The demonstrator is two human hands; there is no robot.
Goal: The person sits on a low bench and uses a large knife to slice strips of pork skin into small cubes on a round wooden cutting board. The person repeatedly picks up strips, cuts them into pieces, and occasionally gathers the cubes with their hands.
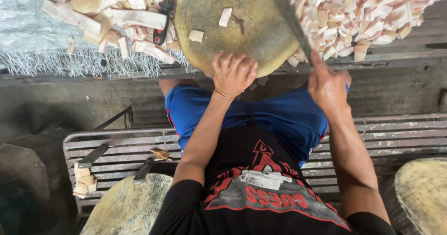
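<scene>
Single head-worn view, looking steeply down over the person's own chest and arms, close range. It faces forward onto the round chopping block (235, 25) at the bench edge; slatted bench (372, 132) sits below the body.
</scene>
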